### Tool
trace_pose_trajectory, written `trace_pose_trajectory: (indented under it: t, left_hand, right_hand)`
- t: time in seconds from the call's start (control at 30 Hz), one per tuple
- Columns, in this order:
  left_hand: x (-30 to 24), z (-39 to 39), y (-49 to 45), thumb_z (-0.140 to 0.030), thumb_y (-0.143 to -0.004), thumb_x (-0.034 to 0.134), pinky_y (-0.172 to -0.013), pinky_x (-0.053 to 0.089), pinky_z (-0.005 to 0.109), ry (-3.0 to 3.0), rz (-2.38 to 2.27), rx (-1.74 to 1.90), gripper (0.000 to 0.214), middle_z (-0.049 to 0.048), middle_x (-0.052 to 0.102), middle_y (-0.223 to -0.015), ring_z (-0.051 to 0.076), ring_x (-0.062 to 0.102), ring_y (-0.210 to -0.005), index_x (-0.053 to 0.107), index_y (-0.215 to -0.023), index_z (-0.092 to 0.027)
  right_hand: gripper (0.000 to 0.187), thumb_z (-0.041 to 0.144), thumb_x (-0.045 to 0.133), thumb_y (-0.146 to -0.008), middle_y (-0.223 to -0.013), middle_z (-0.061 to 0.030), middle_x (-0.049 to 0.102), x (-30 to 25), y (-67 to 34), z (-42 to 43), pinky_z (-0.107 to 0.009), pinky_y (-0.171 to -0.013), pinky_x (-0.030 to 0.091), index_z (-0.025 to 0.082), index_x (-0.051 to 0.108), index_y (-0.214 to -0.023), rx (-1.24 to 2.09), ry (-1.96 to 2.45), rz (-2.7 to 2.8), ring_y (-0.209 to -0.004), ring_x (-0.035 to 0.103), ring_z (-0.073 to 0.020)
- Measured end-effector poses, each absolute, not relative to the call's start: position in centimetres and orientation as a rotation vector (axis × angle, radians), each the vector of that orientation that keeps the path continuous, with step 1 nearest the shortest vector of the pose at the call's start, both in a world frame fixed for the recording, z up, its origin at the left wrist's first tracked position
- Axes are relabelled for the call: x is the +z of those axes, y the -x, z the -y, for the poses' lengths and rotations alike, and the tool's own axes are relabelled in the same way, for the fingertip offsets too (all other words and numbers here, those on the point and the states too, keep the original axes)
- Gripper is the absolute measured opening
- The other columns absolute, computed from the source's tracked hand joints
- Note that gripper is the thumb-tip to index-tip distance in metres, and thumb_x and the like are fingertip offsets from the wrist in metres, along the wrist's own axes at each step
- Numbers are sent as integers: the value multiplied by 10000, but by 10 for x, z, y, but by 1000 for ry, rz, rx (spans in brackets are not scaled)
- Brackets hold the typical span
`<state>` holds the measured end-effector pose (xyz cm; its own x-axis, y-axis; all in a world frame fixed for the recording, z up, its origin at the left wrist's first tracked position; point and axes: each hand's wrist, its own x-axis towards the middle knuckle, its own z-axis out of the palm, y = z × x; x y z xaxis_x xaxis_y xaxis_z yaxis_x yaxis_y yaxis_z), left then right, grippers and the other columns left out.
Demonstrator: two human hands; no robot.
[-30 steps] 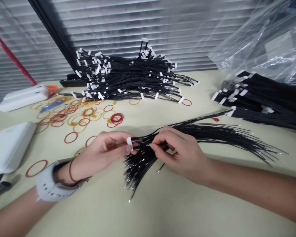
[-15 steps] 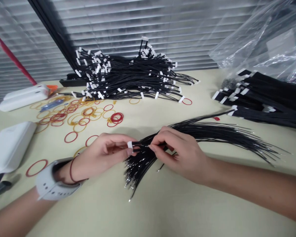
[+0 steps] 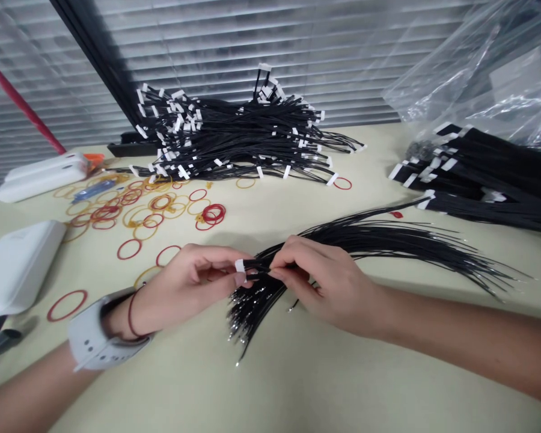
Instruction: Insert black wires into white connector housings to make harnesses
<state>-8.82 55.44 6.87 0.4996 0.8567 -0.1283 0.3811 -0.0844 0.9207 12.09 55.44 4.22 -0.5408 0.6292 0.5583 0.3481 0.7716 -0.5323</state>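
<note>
A loose fan of thin black wires with bare metal tips lies across the table in front of me. My left hand, with a grey watch on the wrist, pinches a small white connector between thumb and fingers. My right hand pinches one black wire right beside that connector, its end touching it. Both hands hover just above the near ends of the wire fan.
A large heap of finished black wires with white connectors sits at the back. Red and yellow rubber bands are scattered at left, near two white devices. Bundled black cables and clear plastic bags lie at right.
My hands have drawn closer together; the wire in my right hand now meets the white connector in my left. The view has shifted only slightly.
</note>
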Motion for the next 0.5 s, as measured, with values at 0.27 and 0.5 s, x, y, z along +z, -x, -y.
trace_pose_trajectory:
  t: [0.27,0.5]
  left_hand:
    - [68,-554,84,-104,-790,570,-680,518,129,-1624,-967,565,170,-5,709,-803,89,650,-729,668,-906,-182]
    - [70,-555,83,-108,-791,575,-690,513,134,-1591,-947,551,152,-1,705,-810,86,640,-734,673,-884,-177]
  right_hand:
    - [52,118,461,-844,-715,34,532,43,-121,-554,-136,-518,362,169,463,-834,582,743,2174,-558,447,-36]
    - [71,139,464,-843,-705,52,533,41,-121,-554,-137,-551,385,181,409,-856,650,757,2136,-592,490,-29]
